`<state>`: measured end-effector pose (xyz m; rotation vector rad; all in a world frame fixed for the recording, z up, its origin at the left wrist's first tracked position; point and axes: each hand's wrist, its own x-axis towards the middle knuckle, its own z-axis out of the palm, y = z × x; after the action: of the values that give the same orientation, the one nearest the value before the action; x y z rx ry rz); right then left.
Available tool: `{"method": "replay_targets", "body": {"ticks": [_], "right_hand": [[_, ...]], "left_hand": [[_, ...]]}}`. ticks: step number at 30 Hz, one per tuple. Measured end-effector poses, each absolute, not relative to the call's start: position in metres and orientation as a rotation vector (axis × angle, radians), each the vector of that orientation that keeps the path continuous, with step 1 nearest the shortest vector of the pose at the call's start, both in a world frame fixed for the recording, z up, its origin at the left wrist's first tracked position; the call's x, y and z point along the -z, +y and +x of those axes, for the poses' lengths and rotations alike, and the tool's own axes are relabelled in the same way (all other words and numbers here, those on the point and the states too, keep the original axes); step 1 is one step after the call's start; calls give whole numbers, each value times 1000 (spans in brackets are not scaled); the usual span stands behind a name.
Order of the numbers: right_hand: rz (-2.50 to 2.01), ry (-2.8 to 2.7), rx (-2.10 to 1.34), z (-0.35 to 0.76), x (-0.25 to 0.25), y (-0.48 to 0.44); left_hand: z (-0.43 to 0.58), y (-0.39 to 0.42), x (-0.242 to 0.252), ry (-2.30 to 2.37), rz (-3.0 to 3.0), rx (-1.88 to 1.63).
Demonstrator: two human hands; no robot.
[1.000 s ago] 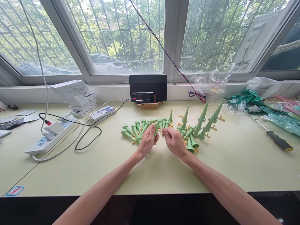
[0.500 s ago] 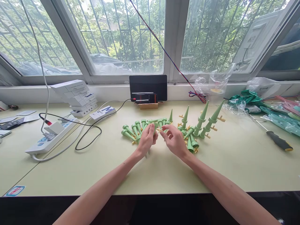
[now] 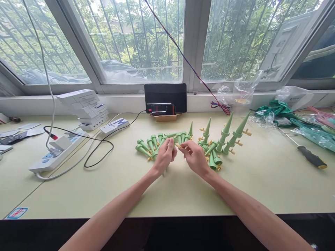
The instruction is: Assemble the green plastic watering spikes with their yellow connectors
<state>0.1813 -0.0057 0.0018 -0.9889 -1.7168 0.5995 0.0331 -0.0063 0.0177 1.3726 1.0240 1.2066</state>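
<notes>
At the front of the table (image 3: 104,195), a small sticker (image 3: 17,213) sits by the left corner, and two bare forearms reach in over the edge. The left hand (image 3: 164,155) has its grip closed around a green spike (image 3: 174,141), held above the table in front of the person, its capped end up by the thumb and its tip poking out below the palm; most of it is hidden by the fingers. The right hand (image 3: 195,157), just beside it, has a narrow grip, thumb and fingertips pinching a small yellow fitting (image 3: 178,145) at the spike's capped end; whether the two parts are joined cannot be told. To the left, a white power strip (image 3: 36,168) lies on the table, and far to the right a screwdriver (image 3: 311,157) with a black and yellow handle. Just beyond the left hand, more green spikes (image 3: 143,150) lie fanned out; by the right hand is a jumbled cluster (image 3: 211,162) of them, with tall nested stacks (image 3: 238,132) standing tilted, points up, behind it. Farther back come a white box (image 3: 114,126), a pile of white boxes (image 3: 82,106), and a phone (image 3: 163,109) propped before a dark tablet (image 3: 165,91). Windows (image 3: 141,42) with bars and foliage outside close the view.
</notes>
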Motion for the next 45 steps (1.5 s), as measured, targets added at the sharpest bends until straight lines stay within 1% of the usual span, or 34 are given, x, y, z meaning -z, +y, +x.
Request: {"method": "replay_targets", "body": {"ticks": [16, 26, 45], "right_hand": [[-991, -1812, -531, 181, -3, -7], [-1000, -1693, -686, 180, -11, -12], [-983, -1770, -651, 180, -6, -11]], "left_hand": [[34, -8, -18, 1027, 1418, -1183], [34, -7, -22, 1009, 1380, -1210], [33, -9, -21, 1018, 1457, -1187]]}}
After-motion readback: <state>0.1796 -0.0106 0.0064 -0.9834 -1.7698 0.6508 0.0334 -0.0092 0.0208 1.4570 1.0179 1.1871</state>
